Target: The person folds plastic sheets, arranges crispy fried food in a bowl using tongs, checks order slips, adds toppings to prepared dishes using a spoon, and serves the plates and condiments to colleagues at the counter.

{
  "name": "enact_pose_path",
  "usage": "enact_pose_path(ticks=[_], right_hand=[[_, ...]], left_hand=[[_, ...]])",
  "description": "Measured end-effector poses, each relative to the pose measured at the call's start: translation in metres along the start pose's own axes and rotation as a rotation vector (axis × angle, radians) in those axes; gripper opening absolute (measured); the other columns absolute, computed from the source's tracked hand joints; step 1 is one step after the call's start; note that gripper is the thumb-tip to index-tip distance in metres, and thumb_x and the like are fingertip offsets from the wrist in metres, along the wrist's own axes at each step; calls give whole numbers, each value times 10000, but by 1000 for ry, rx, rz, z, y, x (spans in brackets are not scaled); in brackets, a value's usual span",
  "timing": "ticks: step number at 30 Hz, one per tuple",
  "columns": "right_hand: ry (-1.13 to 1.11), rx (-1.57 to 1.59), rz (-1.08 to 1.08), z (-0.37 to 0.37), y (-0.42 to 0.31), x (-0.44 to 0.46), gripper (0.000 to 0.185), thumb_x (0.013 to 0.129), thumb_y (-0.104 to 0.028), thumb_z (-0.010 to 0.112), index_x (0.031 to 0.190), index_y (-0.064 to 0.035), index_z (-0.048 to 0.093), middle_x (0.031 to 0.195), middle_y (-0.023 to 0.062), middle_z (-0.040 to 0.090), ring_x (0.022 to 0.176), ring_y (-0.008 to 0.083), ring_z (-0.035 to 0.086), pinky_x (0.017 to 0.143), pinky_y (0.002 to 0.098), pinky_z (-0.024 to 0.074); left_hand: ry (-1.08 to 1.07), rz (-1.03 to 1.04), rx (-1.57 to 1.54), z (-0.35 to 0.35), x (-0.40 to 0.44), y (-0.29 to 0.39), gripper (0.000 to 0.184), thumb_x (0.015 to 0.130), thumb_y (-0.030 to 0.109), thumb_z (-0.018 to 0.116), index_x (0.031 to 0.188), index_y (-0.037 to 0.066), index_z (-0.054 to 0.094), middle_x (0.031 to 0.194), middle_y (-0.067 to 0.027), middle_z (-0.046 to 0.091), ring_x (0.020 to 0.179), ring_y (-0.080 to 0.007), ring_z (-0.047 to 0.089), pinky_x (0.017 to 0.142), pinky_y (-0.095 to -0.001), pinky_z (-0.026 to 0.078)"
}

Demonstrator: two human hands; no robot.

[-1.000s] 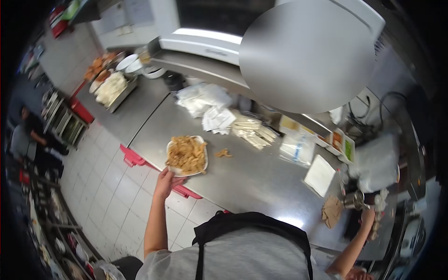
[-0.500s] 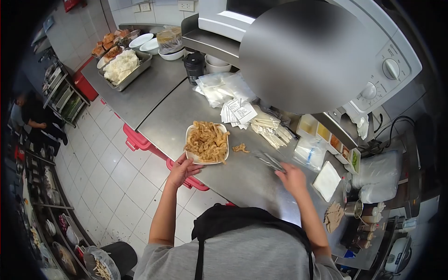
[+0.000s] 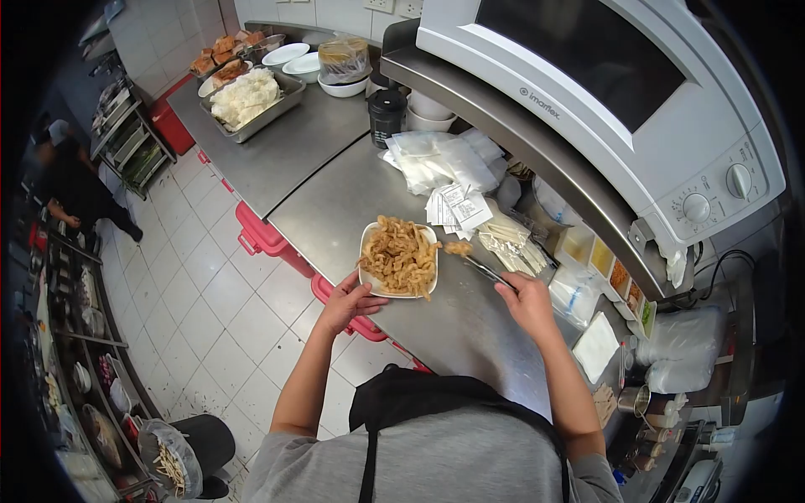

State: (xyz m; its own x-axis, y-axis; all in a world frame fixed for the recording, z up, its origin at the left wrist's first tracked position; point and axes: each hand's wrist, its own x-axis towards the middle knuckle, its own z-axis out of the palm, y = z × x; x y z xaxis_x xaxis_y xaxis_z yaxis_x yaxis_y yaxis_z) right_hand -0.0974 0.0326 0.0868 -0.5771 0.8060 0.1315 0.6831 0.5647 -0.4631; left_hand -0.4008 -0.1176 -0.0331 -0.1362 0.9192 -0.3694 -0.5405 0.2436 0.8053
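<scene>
My left hand (image 3: pixel 346 303) grips the near left edge of a white square bowl (image 3: pixel 364 280), thumb on the rim and fingers below. The bowl is heaped with golden-brown fried strips (image 3: pixel 399 256) and sits near the counter's front edge. My right hand (image 3: pixel 527 298) is closed around metal tongs (image 3: pixel 486 271) that point left toward the bowl. At their tips is a small fried piece (image 3: pixel 458 248), slightly blurred; whether it is pinched or off the counter I cannot tell.
Behind the bowl lie paper slips (image 3: pixel 459 206), plastic bags (image 3: pixel 440 161) and wrapped chopsticks (image 3: pixel 511 241). A rice tray (image 3: pixel 289 99) stands far left. A toaster oven (image 3: pixel 604 92) sits on a shelf above, with topping containers (image 3: pixel 616 272) below it. Another person (image 3: pixel 80 189) is at far left.
The tongs' tips have come to the loose fried piece, which now lies closer to the bowl's right rim. My left hand keeps its hold on the bowl. The view has shifted.
</scene>
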Motion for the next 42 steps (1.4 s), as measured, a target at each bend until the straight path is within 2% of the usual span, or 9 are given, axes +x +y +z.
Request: enact_pose_path(ticks=[4,7,14,20,27,32,35,38,42], right_hand=[[-36,105,-135,15,-41,18,219,819,-245,641,942,-65,665,902,103,652,816,334,624,699,403,493],[-146,-21,-134,34,-56,27,259,816,-219,648,980,-19,638,893,120,637,804,312,620,694,383,482],[-218,46,-133,0,-61,7,253,811,-250,648,998,-84,613,895,67,606,793,291,624,685,425,484],[-93,-250,-366,36,-38,-12,243,798,-247,652,992,-107,613,814,59,575,732,256,623,625,397,476],[-201,-200,-311,37,-41,-27,263,793,-237,654,1021,-114,615,808,54,581,752,258,618,649,411,477],[-413,-94,-254,-14,-40,-32,343,787,-247,668,1104,-125,620,817,65,592,745,267,612,653,400,476],[-414,-77,-206,-34,-62,-26,301,789,-252,662,1054,-113,629,834,64,602,747,265,619,656,400,477],[-269,-225,-306,-6,-78,-24,264,784,-253,663,999,-103,633,841,63,607,746,264,625,646,400,480],[-298,-344,-306,23,-66,-26,254,773,-253,669,970,-98,630,844,65,610,751,268,628,636,399,483]], left_hand=[[1,1,3,-2,1,-3,517,941,226,518,1396,96,309,1210,-120,571,979,-289,648,778,-334,552],[5,4,-9,-1,0,-2,511,941,221,519,1394,102,316,1212,-119,570,977,-288,649,776,-334,553],[32,-3,-41,0,0,-3,476,922,183,539,1351,64,371,1184,-129,585,966,-285,653,771,-333,558],[44,-14,-18,3,1,-10,403,898,132,537,1279,25,460,1080,-141,634,896,-268,673,766,-328,567],[-27,-56,13,25,-11,-33,478,900,123,528,1358,54,411,1070,-107,641,880,-217,672,773,-287,557],[-71,-85,10,38,-22,-41,529,905,126,539,1396,65,352,1088,-99,632,894,-210,666,792,-296,554],[-70,-85,24,51,-30,-45,506,901,129,548,1371,52,379,1094,-118,629,884,-220,669,790,-299,558],[-73,-84,15,62,-34,-55,496,899,131,553,1360,47,390,1094,-125,627,877,-223,670,790,-302,560],[-82,-82,-1,66,-35,-64,559,902,141,561,1404,67,327,1101,-116,622,882,-221,667,794,-309,560]])
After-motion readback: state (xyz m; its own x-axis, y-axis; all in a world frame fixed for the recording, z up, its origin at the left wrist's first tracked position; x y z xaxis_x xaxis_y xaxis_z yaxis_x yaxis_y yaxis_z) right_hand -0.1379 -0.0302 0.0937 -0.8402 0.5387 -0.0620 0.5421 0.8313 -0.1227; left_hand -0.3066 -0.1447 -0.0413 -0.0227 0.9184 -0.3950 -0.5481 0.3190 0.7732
